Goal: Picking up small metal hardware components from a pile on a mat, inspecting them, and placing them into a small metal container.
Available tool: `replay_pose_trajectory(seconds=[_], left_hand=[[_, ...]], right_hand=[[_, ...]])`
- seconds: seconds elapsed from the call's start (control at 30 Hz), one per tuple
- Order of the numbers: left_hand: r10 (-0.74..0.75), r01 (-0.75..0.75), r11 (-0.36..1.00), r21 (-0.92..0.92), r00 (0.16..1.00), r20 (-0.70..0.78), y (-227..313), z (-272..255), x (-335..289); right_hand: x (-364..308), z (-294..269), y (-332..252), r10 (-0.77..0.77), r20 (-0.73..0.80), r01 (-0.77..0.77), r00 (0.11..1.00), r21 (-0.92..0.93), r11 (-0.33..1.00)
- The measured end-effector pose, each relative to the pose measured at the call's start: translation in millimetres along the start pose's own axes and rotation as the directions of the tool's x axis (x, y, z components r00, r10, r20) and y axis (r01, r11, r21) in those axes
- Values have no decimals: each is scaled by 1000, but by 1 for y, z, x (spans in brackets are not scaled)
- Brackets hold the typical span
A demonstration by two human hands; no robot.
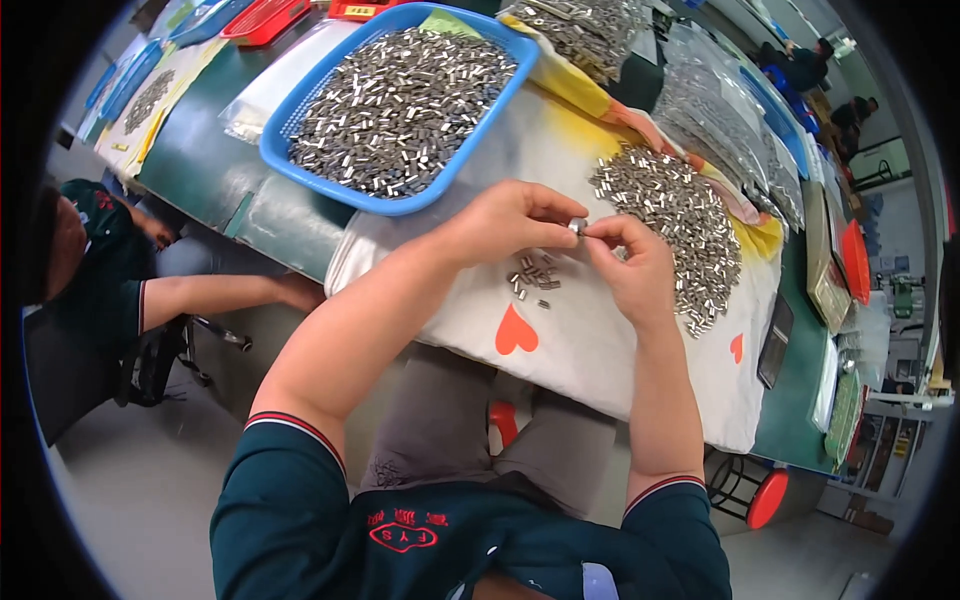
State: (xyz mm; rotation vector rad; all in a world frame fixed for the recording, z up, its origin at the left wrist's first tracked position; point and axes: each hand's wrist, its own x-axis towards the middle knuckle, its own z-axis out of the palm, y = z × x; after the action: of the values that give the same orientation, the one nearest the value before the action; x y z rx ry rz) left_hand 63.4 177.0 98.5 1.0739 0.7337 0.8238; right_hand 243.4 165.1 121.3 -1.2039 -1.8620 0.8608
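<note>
While the left hand (512,222) and the right hand (636,262) meet, one small metal piece (577,227) sits at their fingertips

Although the fingers cover most of it, the piece is seen above the white cloth (590,345), roughly midway between the hands. Its bright surface shows; which way its long axis points cannot be told. The left hand is closed in a pinch on the piece, reaching in from the left. The right hand has thumb and fingers drawn together, its tips at the piece's right side; whether they grip it cannot be told.

Just on the near side of the left hand lies a small cluster of loose pieces (533,275), pointing in mixed directions. One stray piece (544,304) lies at its near side, long axis roughly left to right.

To the right, a large heap of like pieces (690,240) rests on the cloth; the right hand overlaps its left edge in this view. Far left of the hands stands a blue basket (335,196) filled with similar pieces, its rim just beyond the left forearm. Clear bags (705,90) lie at the far right, beyond the heap. A dark phone (775,342) lies at the cloth's right edge. At left, a co-worker's arm (215,300) extends toward the green table (190,150).
</note>
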Motion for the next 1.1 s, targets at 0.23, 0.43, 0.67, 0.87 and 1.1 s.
replay_pose_trajectory(seconds=[0.23, 0.43, 0.67, 0.87, 1.1], left_hand=[[39, -30, 987, 157, 998, -58, -6, 9, 7], [3, 0, 990, 142, 1000, -19, -3, 5, 4], [-7, 7, 992, 124, 1000, 2, -1, 8, 4], [13, -12, 990, 140, 1000, -4, -1, 6, 5], [-7, 4, 988, 151, 1000, 20, -3, 6, 5]], right_hand=[[-5, 1, -4, -212, -24, 190, 977, -356, 915], [-1, -9, -2, 74, 56, -75, 996, 15, 997], [10, -23, 24, 172, -89, -167, 981, 61, 984], [32, -7, 30, -235, -119, 115, 965, -613, 782], [41, -1, 30, -160, 45, 139, 986, -754, 642]])
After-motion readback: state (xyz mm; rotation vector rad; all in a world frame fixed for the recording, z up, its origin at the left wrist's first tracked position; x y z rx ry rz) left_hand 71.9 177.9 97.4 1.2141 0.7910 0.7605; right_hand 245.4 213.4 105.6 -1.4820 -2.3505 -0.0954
